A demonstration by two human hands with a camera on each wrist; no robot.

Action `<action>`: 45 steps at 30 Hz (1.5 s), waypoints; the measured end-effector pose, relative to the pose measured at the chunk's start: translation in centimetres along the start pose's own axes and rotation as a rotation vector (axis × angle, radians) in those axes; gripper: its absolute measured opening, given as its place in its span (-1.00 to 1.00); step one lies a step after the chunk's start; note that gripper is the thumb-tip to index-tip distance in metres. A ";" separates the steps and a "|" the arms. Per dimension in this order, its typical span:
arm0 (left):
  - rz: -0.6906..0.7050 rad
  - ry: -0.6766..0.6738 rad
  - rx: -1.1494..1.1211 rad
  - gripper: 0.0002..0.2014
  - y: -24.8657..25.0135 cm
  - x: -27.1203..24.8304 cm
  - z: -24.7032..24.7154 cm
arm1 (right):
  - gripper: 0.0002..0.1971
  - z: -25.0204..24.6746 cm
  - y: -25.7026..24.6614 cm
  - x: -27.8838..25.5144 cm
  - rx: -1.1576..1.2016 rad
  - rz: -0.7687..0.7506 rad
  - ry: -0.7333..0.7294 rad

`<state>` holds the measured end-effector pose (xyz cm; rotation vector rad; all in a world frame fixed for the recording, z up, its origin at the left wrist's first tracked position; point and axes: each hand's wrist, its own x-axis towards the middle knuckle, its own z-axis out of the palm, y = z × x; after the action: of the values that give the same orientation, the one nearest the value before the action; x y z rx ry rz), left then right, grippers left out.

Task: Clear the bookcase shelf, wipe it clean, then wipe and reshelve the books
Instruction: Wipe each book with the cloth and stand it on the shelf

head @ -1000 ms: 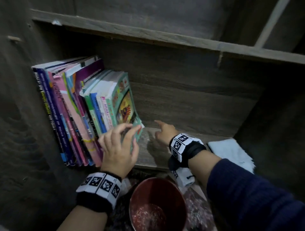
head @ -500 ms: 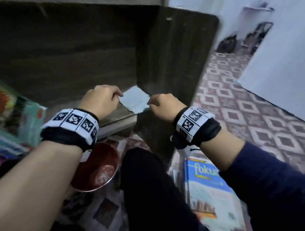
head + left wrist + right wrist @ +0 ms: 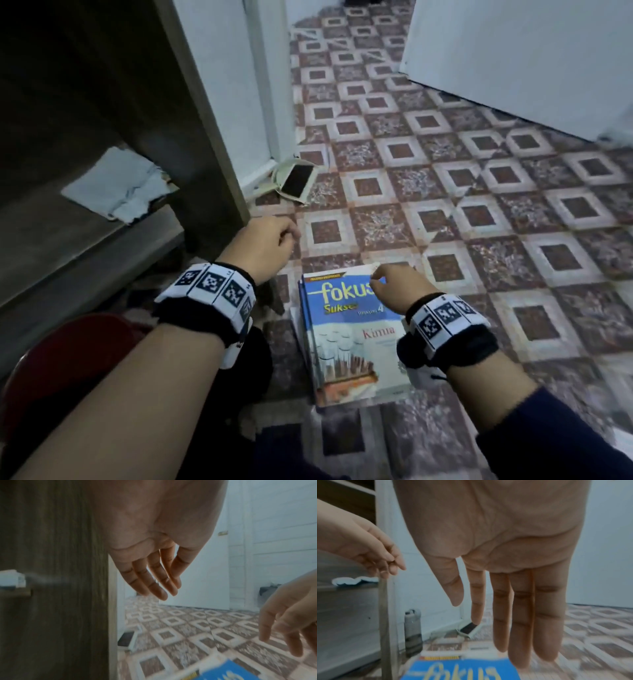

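A blue book titled "fokus" (image 3: 346, 342) tops a small stack of books on the tiled floor, to the right of the bookcase. My right hand (image 3: 376, 277) hovers over its top right corner with fingers (image 3: 522, 615) straight and pointing down, holding nothing; I cannot tell whether it touches the cover. Further left, my left hand (image 3: 287, 236) hangs in front of the bookcase side panel (image 3: 205, 137), its fingers (image 3: 154, 582) relaxed and empty. A pale blue cloth (image 3: 116, 185) lies crumpled on the bare shelf (image 3: 51, 240).
A red bowl (image 3: 51, 359) sits on the floor by my left forearm. A phone in an open pale case (image 3: 296, 180) lies by the white wall at the bookcase corner. A grey bottle (image 3: 412, 632) stands near it. Patterned floor tiles stretch right.
The view has swung right from the shelf to the floor. Both hands have left the cloth on the shelf and come down by the blue book.
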<state>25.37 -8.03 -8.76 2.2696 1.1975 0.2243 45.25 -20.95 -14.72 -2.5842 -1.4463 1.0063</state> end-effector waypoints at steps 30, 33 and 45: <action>-0.676 -0.231 -0.494 -0.39 -7.2 -0.8 22.3 | -0.24 11.5 6.3 6.5 0.410 0.399 -0.049; -0.700 -0.260 -0.589 -0.37 -7.1 -1.1 22.4 | -0.13 11.6 6.8 6.3 0.452 0.375 -0.088; -0.739 -0.261 -0.861 -0.38 -6.4 -1.1 22.7 | -0.13 11.9 7.8 6.7 0.643 0.409 -0.064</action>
<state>29.04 -15.11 -30.92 1.0122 1.3566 0.1128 47.22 -23.69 -30.14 -2.3831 -0.4600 1.3253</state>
